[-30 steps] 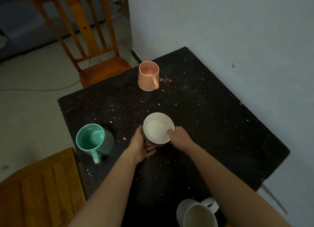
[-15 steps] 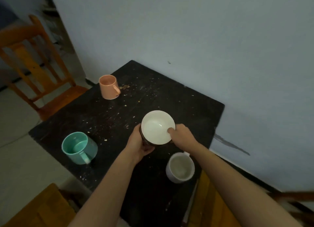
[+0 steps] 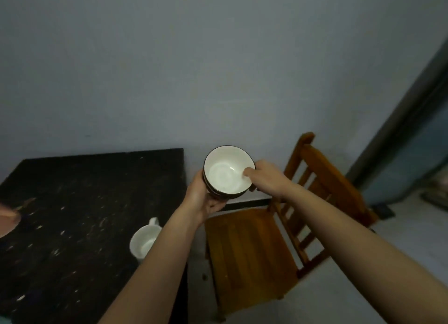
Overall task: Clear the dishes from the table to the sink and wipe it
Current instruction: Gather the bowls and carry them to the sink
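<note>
Fingers (image 3: 252, 174) curl round the bowl (image 3: 225, 176) — left hand (image 3: 203, 200) cupping its side, right hand (image 3: 269, 178) with thumb over the rim — with the table (image 3: 97, 178) off to their left, so the carry to the sink seems begun and next needs a level, steady walk.

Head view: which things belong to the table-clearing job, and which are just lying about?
Job:
- bowl, held past the table edge by left hand and right hand
- white mug on the table
- crumbs on the tabletop
- peach object at the left edge, blurred

Just there:
- wooden chair
- wall
</note>
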`<state>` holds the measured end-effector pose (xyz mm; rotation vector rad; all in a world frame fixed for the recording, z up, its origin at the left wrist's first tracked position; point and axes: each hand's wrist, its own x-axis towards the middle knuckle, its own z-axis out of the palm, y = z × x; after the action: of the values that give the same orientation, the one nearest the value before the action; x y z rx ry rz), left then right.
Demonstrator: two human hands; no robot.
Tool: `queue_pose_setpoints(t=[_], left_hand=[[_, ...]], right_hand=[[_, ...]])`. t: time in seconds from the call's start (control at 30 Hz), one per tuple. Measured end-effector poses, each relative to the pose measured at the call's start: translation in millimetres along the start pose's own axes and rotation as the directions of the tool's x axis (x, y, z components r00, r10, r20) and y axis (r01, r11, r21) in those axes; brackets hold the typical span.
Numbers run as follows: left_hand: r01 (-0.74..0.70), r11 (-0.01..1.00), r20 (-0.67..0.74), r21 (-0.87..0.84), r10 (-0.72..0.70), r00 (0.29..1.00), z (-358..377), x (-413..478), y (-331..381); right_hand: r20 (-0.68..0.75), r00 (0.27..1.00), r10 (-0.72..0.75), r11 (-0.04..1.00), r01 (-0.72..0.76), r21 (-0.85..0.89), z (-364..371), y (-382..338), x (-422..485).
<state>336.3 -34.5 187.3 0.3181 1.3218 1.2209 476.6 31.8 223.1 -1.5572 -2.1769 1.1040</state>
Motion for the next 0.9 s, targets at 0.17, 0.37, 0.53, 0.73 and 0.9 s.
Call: queue_pose_setpoints(t=[0.17,0.37,0.53,0.73,0.9], left_hand=[[0.001,0.990,0.180,0.138,-0.026,0.983,134,7,-17],[-0.037,0.971,0.346,0.235,-0.047,0.937,303,9,-63],[-0.010,0.942,0.449,0.335,-0.150,0.881,431,19,-119],[0.043,0.891,0.505,0.451,-0.295,0.811,555,29,-172],[0.134,0.874,0.562,0.467,-0.411,0.718,655,67,-210]], right_hand=[[-0.184,0.979,0.092,0.994,-0.078,0.083,-108,84,-30],[-0.327,0.926,0.188,0.978,-0.147,0.148,-226,197,-78],[-0.437,0.839,0.325,0.943,-0.249,0.222,-305,300,-114],[-0.455,0.754,0.474,0.874,-0.341,0.346,-373,413,-134],[-0.457,0.681,0.573,0.812,-0.397,0.428,-426,499,-126]])
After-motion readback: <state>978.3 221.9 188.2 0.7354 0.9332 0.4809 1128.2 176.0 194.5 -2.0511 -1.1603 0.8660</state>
